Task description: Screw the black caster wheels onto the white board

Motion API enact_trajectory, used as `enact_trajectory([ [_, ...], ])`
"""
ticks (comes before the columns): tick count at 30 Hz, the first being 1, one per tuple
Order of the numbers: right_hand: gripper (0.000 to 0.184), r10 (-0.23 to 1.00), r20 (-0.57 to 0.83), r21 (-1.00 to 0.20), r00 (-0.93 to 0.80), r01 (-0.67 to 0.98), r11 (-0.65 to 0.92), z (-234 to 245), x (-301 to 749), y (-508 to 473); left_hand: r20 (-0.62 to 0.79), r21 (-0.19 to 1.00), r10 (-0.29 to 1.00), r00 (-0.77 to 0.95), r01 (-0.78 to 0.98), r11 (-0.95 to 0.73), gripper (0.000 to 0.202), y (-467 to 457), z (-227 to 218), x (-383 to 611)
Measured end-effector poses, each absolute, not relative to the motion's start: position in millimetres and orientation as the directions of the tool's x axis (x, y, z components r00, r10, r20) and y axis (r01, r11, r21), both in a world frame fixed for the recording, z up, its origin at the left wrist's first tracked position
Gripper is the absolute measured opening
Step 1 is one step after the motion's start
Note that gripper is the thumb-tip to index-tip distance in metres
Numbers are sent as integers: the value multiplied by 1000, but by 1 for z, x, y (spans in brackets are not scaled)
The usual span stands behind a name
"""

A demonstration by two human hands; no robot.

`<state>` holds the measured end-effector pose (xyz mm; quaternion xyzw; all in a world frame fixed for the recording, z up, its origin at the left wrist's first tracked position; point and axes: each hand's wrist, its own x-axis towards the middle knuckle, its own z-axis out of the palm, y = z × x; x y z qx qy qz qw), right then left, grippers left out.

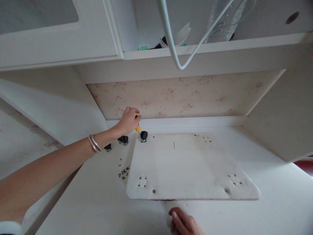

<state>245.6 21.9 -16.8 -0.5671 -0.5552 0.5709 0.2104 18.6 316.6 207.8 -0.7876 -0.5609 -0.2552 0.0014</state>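
Note:
My left hand (131, 118) is closed round a screwdriver (138, 128) with a yellow and black handle. The screwdriver points down, its shaft beside a black caster (144, 134) at the far left corner of a white board (181, 163). The caster stands wheel up on its metal plate; whether the tip sits in a screw is too small to see. Below the board's near edge, my right hand (184, 222) rests with curled fingers, thumb against them. Anything inside it is hidden. Groups of small holes mark the board's other corners, and a thin dark piece (174, 145) lies on it.
More black casters (123, 139) lie left of the board, partly behind my left forearm. Loose screws (124, 172) are scattered on the white surface (97, 202). Overhead, a shelf (210, 42) holds a plastic bottle (223, 24); a white cable (181, 67) hangs down in front.

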Motion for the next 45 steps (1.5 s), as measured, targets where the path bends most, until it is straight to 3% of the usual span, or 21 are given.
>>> enact_trajectory([
  [5, 68, 880, -388, -885, -276, 378, -272, -18, 243, 22, 37, 27, 962, 272, 962, -273, 66, 315, 241, 14],
  [7, 68, 879, -383, -889, -285, 373, -267, -18, 242, 22, -15, -107, 963, 270, 957, -270, 68, 315, 250, 14],
  [9, 69, 884, -368, -892, -289, 379, -247, -17, 243, 22, -60, -192, 950, 307, 930, -313, 58, 315, 258, 16],
  [12, 72, 883, -378, -883, -280, 395, -253, -16, 244, 22, -219, -144, 923, 317, 925, -352, 43, 312, 270, 21],
  [16, 73, 877, -391, -877, -280, 402, -263, -14, 244, 20, -413, 96, 852, 321, 946, -310, 42, 306, 284, 23],
  [20, 72, 874, -384, -883, -298, 397, -253, -14, 244, 21, -355, 161, 841, 408, 913, -375, 39, 302, 283, 23],
  [25, 66, 893, -335, -904, -302, 369, -215, -13, 246, 22, -212, 9, 915, 344, 937, -350, 51, 304, 269, 29],
  [28, 65, 901, -319, -911, -295, 357, -206, -11, 246, 21, -99, -53, 913, 396, 914, -402, 45, 312, 262, 27],
  [34, 66, 901, -330, -913, -281, 337, -229, -13, 246, 21, -218, 11, 790, 573, 811, -585, 45, 326, 261, 16],
  [39, 67, 885, -347, -910, -311, 340, -237, -16, 247, 23, -206, -109, 893, 399, 898, -427, 54, 316, 266, 23],
  [42, 66, 890, -332, -911, -312, 349, -218, -16, 247, 23, -270, -213, 926, 266, 921, -327, 58, 311, 269, 28],
  [45, 64, 894, -324, -914, -309, 345, -212, -18, 247, 22, -349, -206, 871, 345, 878, -431, 45, 314, 271, 26],
])
